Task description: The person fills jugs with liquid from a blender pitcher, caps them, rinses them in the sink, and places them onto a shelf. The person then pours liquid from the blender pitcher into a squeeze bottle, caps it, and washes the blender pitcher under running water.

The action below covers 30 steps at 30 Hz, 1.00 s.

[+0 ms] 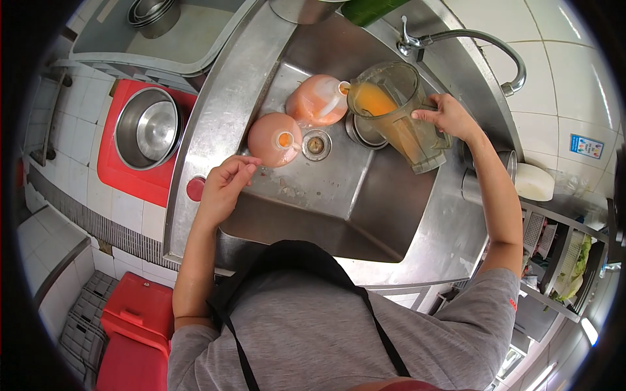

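Note:
My right hand (448,117) grips the handle of a clear, smoky blender jar (417,140) holding orange liquid. The jar tilts with its mouth toward the neck of a plastic jug (317,101) that contains orange-pink liquid. A second, similar jug (267,138) stands nearer to me in the sink, its mouth uncovered. Beside that jug is my left hand (225,188), thumb and fingers pinched together; whether something small is between them is hidden. On the sink's edge, by the left wrist, lies a red cap (195,189).
The steel sink (385,202) has a drain (317,144) and a metal bowl (365,133) partly behind the jar. A curved faucet (482,36) reaches over the right edge. Leftward, a steel pot (149,128) sits on a red surface (114,156), near a grey tub (195,39).

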Each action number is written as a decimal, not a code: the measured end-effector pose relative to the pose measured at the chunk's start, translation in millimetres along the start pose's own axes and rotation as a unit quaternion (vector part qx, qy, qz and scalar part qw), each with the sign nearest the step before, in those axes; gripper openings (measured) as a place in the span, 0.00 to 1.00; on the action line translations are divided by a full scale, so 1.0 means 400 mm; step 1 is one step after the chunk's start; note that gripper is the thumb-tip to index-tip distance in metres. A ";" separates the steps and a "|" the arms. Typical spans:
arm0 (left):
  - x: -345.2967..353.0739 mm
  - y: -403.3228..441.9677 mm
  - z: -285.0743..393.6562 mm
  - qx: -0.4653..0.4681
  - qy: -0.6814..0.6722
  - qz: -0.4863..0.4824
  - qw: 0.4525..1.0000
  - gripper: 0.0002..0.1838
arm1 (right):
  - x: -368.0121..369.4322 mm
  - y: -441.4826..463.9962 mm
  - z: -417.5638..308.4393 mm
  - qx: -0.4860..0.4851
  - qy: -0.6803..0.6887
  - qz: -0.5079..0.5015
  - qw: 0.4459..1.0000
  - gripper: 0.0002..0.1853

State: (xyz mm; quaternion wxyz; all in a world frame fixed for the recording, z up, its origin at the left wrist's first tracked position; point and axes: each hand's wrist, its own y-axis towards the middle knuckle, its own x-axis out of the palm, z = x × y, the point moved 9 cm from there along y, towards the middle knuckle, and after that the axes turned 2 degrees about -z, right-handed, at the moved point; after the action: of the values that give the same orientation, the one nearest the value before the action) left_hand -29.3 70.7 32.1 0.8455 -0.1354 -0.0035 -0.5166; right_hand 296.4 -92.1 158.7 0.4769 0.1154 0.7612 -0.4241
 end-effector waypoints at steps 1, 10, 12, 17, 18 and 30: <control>0.000 0.000 0.000 0.001 -0.002 0.000 1.000 0.13 | 0.001 -0.001 -0.002 0.000 0.005 -0.003 1.000 0.29; 0.001 -0.001 0.002 0.003 0.000 0.000 1.000 0.13 | -0.001 0.001 0.000 -0.003 -0.001 -0.003 1.000 0.30; 0.001 -0.001 0.002 0.001 0.001 0.001 1.000 0.13 | 0.001 0.004 0.005 -0.004 0.000 -0.004 1.000 0.30; 0.001 0.000 0.004 0.001 -0.004 0.003 1.000 0.14 | 0.001 0.004 0.001 -0.008 0.000 -0.001 1.000 0.30; 0.001 0.000 0.004 0.001 -0.004 0.003 1.000 0.14 | 0.000 0.003 0.000 -0.009 0.001 -0.002 1.000 0.30; 0.002 0.000 0.006 0.000 -0.005 0.002 1.000 0.13 | 0.001 0.003 -0.004 0.000 -0.001 -0.010 1.000 0.30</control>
State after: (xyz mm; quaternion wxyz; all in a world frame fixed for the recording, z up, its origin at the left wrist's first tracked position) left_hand -28.7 70.7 34.6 0.8463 -0.1382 -0.0074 -0.5145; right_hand 296.0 -90.1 158.0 0.4731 0.1076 0.7622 -0.4285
